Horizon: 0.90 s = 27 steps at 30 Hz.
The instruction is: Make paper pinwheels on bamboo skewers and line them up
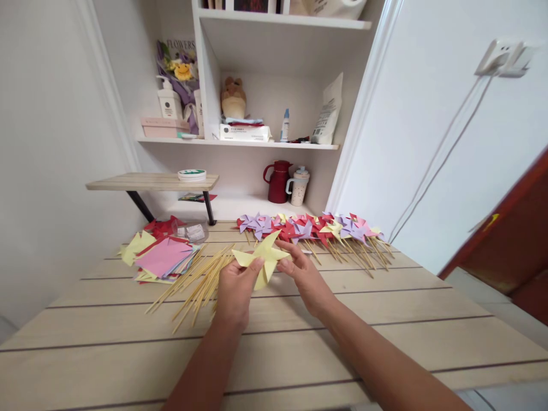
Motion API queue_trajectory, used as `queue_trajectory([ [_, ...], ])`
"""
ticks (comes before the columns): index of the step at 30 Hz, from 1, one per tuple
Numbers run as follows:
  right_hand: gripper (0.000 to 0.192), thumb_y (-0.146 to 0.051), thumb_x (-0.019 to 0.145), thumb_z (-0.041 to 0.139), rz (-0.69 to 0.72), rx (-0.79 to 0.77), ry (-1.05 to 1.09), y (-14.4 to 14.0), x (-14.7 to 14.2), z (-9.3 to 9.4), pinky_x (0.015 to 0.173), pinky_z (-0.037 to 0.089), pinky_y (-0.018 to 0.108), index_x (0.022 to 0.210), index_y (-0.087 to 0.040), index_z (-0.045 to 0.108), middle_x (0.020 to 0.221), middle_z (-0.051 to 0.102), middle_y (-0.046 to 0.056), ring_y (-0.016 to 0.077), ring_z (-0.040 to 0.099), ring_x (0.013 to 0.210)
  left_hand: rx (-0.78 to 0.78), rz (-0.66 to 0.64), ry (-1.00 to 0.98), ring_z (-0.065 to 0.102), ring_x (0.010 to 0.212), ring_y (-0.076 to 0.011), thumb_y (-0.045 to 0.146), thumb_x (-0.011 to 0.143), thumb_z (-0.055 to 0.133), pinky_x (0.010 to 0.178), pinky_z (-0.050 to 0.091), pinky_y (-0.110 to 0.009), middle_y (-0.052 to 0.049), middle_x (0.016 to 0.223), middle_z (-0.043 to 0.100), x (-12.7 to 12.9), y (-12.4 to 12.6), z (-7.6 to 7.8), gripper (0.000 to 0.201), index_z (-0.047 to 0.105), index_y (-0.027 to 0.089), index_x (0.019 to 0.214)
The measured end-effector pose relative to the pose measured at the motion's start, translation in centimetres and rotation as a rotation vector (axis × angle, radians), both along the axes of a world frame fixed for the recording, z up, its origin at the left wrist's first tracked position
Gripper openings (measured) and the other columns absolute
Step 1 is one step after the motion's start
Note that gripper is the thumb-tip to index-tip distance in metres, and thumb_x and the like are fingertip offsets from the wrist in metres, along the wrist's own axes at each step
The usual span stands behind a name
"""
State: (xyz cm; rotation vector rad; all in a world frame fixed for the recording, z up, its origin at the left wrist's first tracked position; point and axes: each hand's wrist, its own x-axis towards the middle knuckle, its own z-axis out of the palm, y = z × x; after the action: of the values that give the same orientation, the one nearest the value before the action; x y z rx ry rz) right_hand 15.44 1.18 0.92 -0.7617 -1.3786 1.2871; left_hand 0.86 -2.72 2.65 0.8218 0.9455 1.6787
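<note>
Sharing one yellow paper pinwheel point(269, 254), left hand point(234, 288) and right hand point(305, 277) are pinching its blades point(263, 278); uneven pulling could be tearing the paper.

This looks like a room in a home: shelves point(240, 144) hold a plush toy point(233, 100) at eleven o'clock and, at ten, a pump bottle point(169, 104) beside a bouquet point(187, 94). A jug point(278, 184) stands at twelve beside a cup point(299, 190); a wall socket point(500, 57) is at two.
</note>
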Motion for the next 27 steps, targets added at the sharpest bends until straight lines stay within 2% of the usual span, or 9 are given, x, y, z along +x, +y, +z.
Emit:
queue_trajectory([
  [3, 0.058, -0.051, 0.07, 0.08, 0.011, -0.003, 0.016, 0.0, 0.0, 0.0, 0.094, 0.05, 0.046, 0.12, -0.024, 0.067, 0.103, 0.074, 0.008, 0.0275, 0.067, 0.098, -0.002, 0.004, 0.014, 0.071, 0.077, -0.0207, 0.033, 0.062, 0.088, 0.075, 0.054, -0.03, -0.007, 0.081, 0.078, -0.1, 0.2, -0.3, 0.037, 0.078, 0.014, 0.092],
  [7, 0.035, -0.044, 0.07, 0.082, 0.034, -0.013, 0.008, -0.4, -0.1, 0.3, 0.087, 0.051, 0.039, 0.097, -0.023, 0.075, 0.092, 0.075, 0.005, 0.024, 0.066, 0.09, -0.01, -0.003, 0.048, 0.07, 0.074, -0.0188, 0.033, 0.06, 0.088, 0.072, 0.053, -0.028, -0.007, 0.08, 0.077, 0.0, 0.3, -0.5, 0.038, 0.077, 0.013, 0.091],
  [10, 0.025, -0.04, 0.071, 0.082, 0.013, -0.012, 0.024, -0.6, -0.2, 0.5, 0.08, 0.051, 0.035, 0.086, -0.022, 0.076, 0.085, 0.074, 0.003, 0.0206, 0.064, 0.081, -0.03, 0.025, 0.114, 0.069, 0.071, -0.0176, 0.034, 0.059, 0.088, 0.068, 0.051, -0.026, -0.006, 0.08, 0.077, 0.1, 0.3, -0.6, 0.037, 0.077, 0.014, 0.088],
  [16, 0.016, -0.035, 0.073, 0.081, -0.018, 0.027, 0.014, -0.2, 0.1, 0.3, 0.075, 0.048, 0.031, 0.078, -0.021, 0.074, 0.079, 0.072, 0.001, 0.0174, 0.062, 0.075, -0.025, 0.034, 0.228, 0.07, 0.077, -0.0199, 0.034, 0.062, 0.086, 0.069, 0.052, -0.027, -0.007, 0.088, 0.078, 0.2, 0.4, -0.9, 0.032, 0.078, 0.015, 0.086],
  [24, 0.015, -0.034, 0.077, 0.072, -0.203, 0.198, -0.262, -0.5, 0.6, 0.8, 0.073, 0.047, 0.031, 0.073, -0.02, 0.07, 0.076, 0.07, 0.001, 0.0197, 0.062, 0.076, -0.067, 0.007, 0.258, 0.071, 0.079, -0.0223, 0.039, 0.063, 0.086, 0.069, 0.052, -0.028, -0.009, 0.085, 0.078, 0.2, 0.7, -1.4, 0.038, 0.076, 0.013, 0.089],
  [27, 0.016, -0.034, 0.077, 0.071, -0.2, 0.203, -0.27, -0.4, 0.7, 0.9, 0.072, 0.047, 0.03, 0.073, -0.02, 0.069, 0.075, 0.07, 0.001, 0.0196, 0.062, 0.075, -0.046, -0.05, 0.247, 0.071, 0.085, -0.0224, 0.035, 0.064, 0.085, 0.075, 0.053, -0.03, -0.01, 0.092, 0.077, 0.3, 0.8, -1.5, 0.043, 0.073, 0.014, 0.099],
])
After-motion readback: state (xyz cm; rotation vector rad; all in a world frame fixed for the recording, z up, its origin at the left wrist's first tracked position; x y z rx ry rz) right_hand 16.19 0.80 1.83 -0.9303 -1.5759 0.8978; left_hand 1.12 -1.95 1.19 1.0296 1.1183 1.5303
